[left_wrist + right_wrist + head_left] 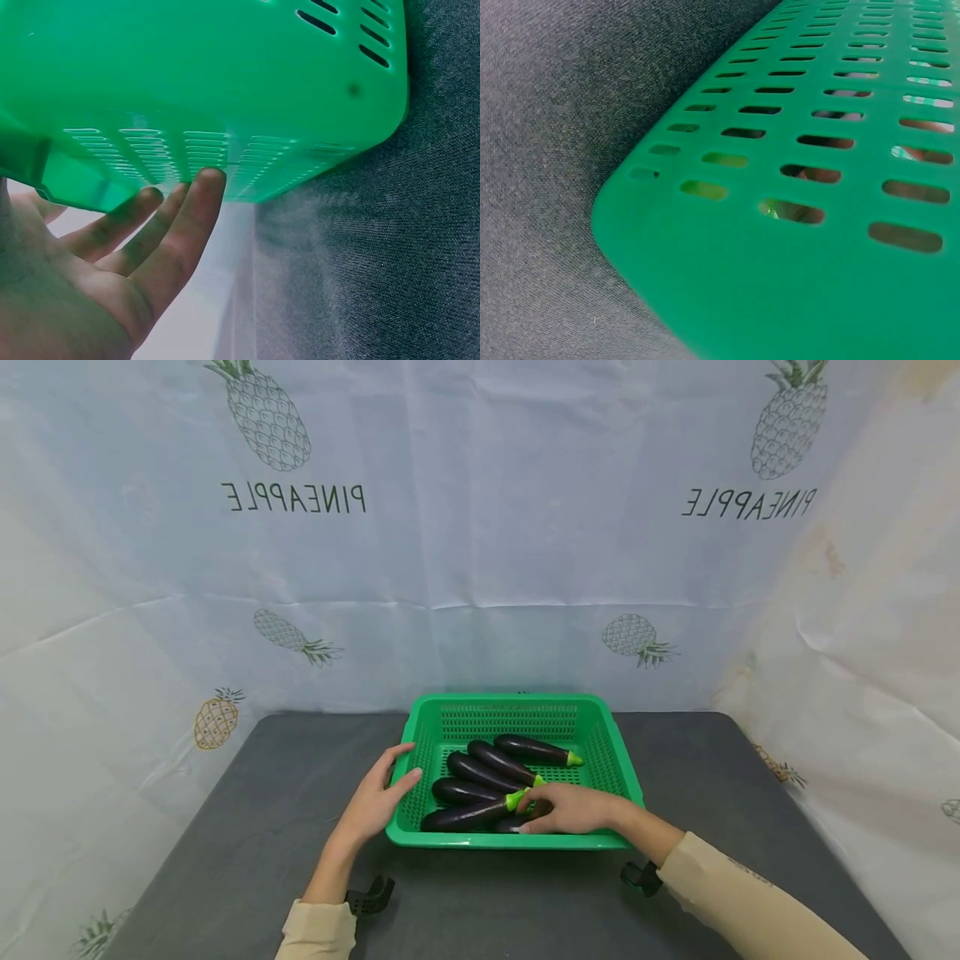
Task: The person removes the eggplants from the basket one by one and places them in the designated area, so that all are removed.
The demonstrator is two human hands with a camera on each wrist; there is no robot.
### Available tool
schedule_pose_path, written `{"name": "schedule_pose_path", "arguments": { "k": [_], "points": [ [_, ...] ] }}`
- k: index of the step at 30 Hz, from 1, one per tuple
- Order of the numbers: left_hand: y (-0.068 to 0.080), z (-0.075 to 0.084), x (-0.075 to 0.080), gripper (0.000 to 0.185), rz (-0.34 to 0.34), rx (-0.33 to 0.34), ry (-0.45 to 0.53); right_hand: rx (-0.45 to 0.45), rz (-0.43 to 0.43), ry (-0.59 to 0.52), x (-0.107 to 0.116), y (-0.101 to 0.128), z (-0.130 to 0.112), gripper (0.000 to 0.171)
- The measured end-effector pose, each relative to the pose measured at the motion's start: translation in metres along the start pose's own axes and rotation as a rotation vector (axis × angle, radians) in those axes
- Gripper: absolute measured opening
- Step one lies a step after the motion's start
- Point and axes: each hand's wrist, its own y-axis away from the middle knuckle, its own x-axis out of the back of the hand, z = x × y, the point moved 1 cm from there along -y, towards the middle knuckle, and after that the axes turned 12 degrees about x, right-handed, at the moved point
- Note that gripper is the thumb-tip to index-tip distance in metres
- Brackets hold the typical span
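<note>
A green slotted basket stands mid-table and holds several dark purple eggplants with green caps. My left hand lies outside its left wall, fingers straight and touching the plastic. The left wrist view shows those fingertips against the basket's wall. My right hand reaches over the front rim, fingers curled round a mostly hidden eggplant, its index finger by the cap of the front eggplant. The right wrist view shows only the basket's slotted wall.
The basket sits on a dark grey table. A pale cloth printed with pineapples hangs behind and at both sides. A black mount piece shows by my left wrist and another by my right.
</note>
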Motion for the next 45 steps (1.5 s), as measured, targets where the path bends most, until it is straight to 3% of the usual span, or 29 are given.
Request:
{"name": "schedule_pose_path", "arguments": {
  "k": [14,23,45],
  "points": [
    [0.001,-0.002,-0.001,0.058,0.011,-0.018,-0.005,0.105,0.01,-0.04,0.003,0.003,0.0,0.036],
    [0.0,-0.002,-0.001,0.058,0.016,-0.017,-0.007,0.102,0.04,-0.035,0.007,0.007,-0.005,0.031],
    [-0.001,-0.001,0.0,0.057,0.022,0.003,-0.03,0.148,0.211,0.013,0.022,0.034,-0.023,0.032]
  ]
}}
